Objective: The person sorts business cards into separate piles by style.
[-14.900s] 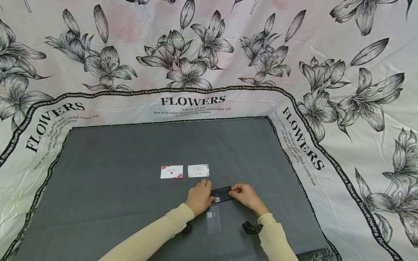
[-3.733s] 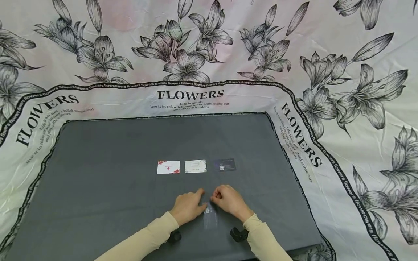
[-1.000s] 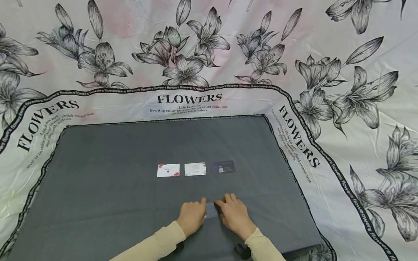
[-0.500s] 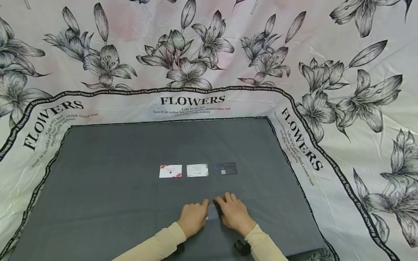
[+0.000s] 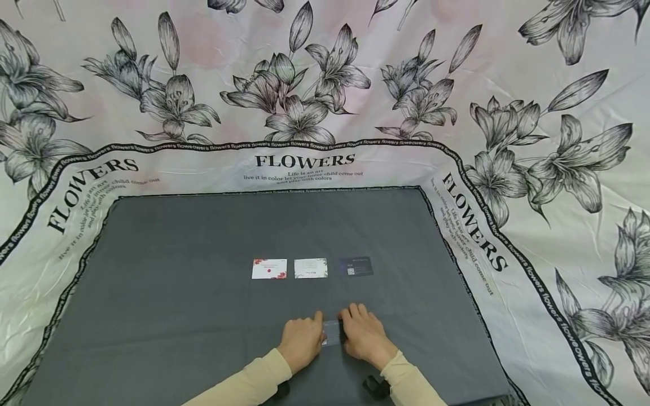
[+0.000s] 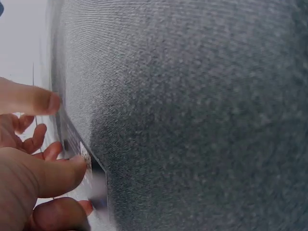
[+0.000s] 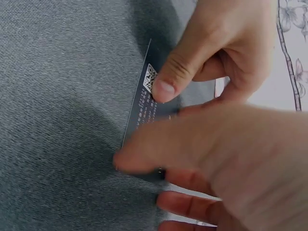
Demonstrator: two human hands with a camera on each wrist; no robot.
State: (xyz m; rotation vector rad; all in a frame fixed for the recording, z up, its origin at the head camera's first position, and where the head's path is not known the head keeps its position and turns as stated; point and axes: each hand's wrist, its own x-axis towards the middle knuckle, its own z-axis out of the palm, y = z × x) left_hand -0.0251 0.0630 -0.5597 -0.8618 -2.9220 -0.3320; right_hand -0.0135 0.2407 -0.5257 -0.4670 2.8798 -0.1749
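Observation:
A dark, glossy see-through business card (image 5: 332, 334) with a white QR code and small print is held sideways between both hands, near the front of the grey cloth. My left hand (image 5: 302, 341) pinches the end with the code, its thumb beside the code in the right wrist view. At the other end, my right hand (image 5: 367, 337) has its thumb on the card's corner and fingers behind, blurred in the right wrist view (image 7: 207, 159). Beyond the hands lie a white card with red flowers (image 5: 269, 269), a white card with grey corners (image 5: 311, 268) and a dark purple card (image 5: 356, 266).
The grey cloth (image 5: 178, 293) covers the tabletop, bordered by white fabric (image 5: 304, 175) with "FLOWERS" lettering and printed lilies. The three cards form a row across the middle. Black wrist devices (image 5: 376, 387) sit below the wrists.
Earlier the dark purple card was in the hands; it now lies at the row's right end. The see-through card, earlier lengthwise on the cloth, is turned sideways between both hands. The last second shows little movement.

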